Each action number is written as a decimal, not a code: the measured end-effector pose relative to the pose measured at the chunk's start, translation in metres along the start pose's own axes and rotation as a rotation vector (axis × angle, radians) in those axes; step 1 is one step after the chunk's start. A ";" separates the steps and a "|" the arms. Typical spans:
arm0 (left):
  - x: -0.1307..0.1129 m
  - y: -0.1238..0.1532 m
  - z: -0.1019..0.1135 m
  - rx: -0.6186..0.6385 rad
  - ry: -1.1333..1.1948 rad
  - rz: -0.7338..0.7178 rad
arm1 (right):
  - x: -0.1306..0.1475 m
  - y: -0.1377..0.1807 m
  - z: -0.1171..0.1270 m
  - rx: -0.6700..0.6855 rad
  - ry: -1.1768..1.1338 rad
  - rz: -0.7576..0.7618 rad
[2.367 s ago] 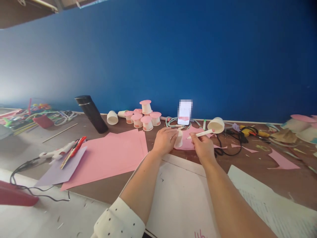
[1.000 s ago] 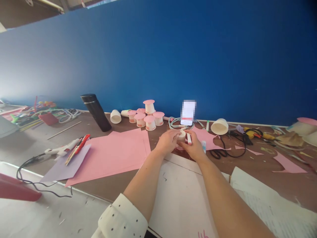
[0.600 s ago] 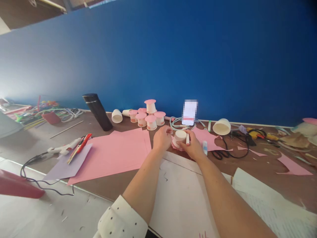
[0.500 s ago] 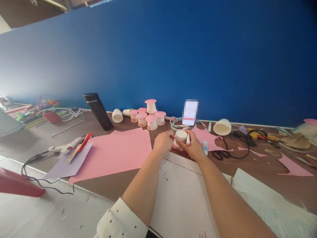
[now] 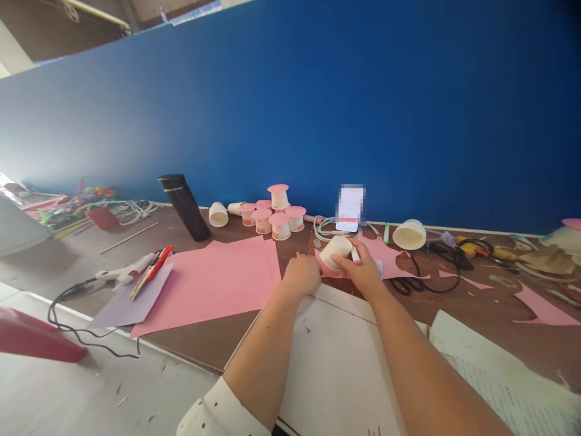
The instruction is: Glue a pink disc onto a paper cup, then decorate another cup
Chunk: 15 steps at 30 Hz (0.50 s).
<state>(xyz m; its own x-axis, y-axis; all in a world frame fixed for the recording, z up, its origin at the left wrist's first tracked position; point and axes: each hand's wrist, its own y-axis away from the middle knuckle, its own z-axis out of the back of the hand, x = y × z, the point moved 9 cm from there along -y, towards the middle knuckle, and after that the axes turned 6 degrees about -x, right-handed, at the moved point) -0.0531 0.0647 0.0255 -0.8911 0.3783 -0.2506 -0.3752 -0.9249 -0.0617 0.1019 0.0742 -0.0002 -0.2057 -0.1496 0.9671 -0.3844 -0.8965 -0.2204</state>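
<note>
My right hand (image 5: 362, 270) is closed around a small white paper cup (image 5: 336, 251), which is tilted with its base up and to the right. A short white stick, perhaps a marker (image 5: 356, 255), is also tucked against the fingers of this hand. Pink paper (image 5: 333, 272) shows at the cup's lower edge. Just left of the cup, my left hand (image 5: 303, 274) is curled shut; a small red tip pokes out above its fingers, and the rest is hidden.
Several cups with pink discs (image 5: 279, 225) stand behind, left of a phone (image 5: 350, 209). Pink sheets (image 5: 218, 278), a glue gun (image 5: 124, 270), a cutter (image 5: 152, 272) and a black flask (image 5: 186, 209) lie or stand left. A loose cup (image 5: 409, 235) and cables are right.
The cup has gone from nearly upright to tilted in my right hand. My left hand has moved down, slightly away from the cup, and curled. The view has shifted slightly.
</note>
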 end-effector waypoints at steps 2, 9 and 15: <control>0.001 -0.001 -0.001 -0.016 0.047 0.006 | -0.006 -0.001 0.003 -0.021 -0.290 -0.128; 0.005 -0.004 -0.004 -0.060 0.108 0.030 | -0.005 0.002 -0.002 0.067 -0.928 -0.438; 0.003 0.000 0.024 -0.307 0.280 0.047 | 0.000 0.005 -0.002 0.064 -0.972 -0.422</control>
<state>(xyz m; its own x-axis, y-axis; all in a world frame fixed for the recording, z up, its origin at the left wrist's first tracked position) -0.0618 0.0664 0.0485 -0.7859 0.3490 -0.5104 -0.2042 -0.9256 -0.3186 0.0981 0.0703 -0.0014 0.7519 -0.0647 0.6561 -0.2026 -0.9697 0.1366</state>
